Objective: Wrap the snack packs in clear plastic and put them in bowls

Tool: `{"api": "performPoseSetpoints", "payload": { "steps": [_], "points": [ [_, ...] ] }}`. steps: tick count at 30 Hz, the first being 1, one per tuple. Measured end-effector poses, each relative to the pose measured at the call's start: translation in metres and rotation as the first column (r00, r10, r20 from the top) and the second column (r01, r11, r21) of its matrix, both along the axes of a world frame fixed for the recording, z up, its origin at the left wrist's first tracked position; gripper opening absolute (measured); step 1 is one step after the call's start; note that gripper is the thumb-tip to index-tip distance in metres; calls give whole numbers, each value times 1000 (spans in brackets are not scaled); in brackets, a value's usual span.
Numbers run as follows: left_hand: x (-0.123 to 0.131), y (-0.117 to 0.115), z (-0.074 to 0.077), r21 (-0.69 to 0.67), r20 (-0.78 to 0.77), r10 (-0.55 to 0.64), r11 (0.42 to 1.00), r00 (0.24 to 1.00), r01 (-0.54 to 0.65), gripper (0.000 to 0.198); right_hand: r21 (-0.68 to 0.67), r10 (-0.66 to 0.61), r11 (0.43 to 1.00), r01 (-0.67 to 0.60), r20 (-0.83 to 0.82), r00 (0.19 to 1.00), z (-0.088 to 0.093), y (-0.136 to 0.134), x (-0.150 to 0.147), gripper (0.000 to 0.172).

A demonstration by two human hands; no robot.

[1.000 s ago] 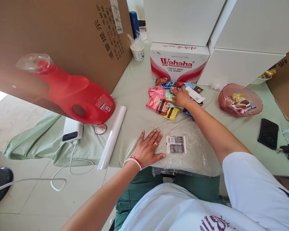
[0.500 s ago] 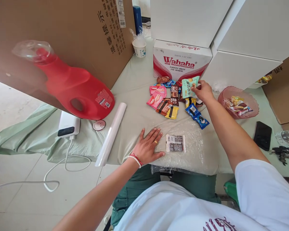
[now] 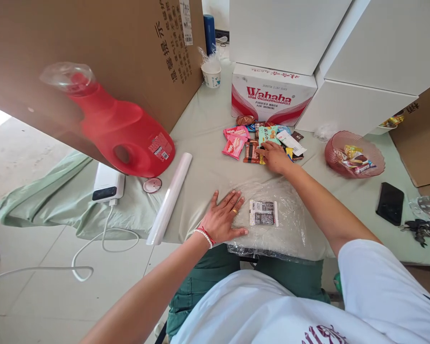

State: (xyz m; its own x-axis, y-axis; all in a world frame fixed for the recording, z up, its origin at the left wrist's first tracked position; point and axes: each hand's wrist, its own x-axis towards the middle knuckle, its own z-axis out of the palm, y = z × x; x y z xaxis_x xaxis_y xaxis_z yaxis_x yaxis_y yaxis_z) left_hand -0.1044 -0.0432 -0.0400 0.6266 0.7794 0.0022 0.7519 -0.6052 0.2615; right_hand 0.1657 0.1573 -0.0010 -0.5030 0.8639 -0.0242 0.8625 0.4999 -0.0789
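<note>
My left hand (image 3: 224, 220) lies flat with spread fingers on the green cloth, at the left edge of a sheet of clear film (image 3: 294, 215). On that film rests a white and dark printed packet (image 3: 263, 213). My right hand (image 3: 274, 155) reaches over the snack pile, its fingers touching the packets beside a mint-green packet (image 3: 268, 134); whether it grips one is hidden. Pink packets (image 3: 234, 146) lie left of it, a brown-orange packet (image 3: 251, 151) by its fingertips, and a white packet (image 3: 291, 143) to its right.
A red jug (image 3: 129, 134) and a film roll (image 3: 170, 198) are at left, near a white power bank (image 3: 108, 184) with a cable. Behind the snacks stands a Wahaha box (image 3: 272, 93). A pink bowl (image 3: 354, 155), black phone (image 3: 390, 203) and keys (image 3: 421, 230) are at right.
My right hand has moved left and down over the pile. The mint-green packet has shifted left and lies on the pile. The blue packets from the pile's lower right are no longer visible there.
</note>
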Motion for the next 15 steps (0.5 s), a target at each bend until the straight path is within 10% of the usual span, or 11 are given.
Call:
{"api": "performPoseSetpoints", "payload": {
  "steps": [10, 15],
  "points": [
    [-2, -1, -1, 23, 6, -23, 999, 1000, 22, 97, 16, -387, 920, 392, -115, 915, 12, 7, 41, 41],
    [-2, -1, 0, 9, 22, -28, 1000, 999, 28, 97, 58, -610, 744, 665, -346, 713, 19, 68, 51, 37]
  ]
}}
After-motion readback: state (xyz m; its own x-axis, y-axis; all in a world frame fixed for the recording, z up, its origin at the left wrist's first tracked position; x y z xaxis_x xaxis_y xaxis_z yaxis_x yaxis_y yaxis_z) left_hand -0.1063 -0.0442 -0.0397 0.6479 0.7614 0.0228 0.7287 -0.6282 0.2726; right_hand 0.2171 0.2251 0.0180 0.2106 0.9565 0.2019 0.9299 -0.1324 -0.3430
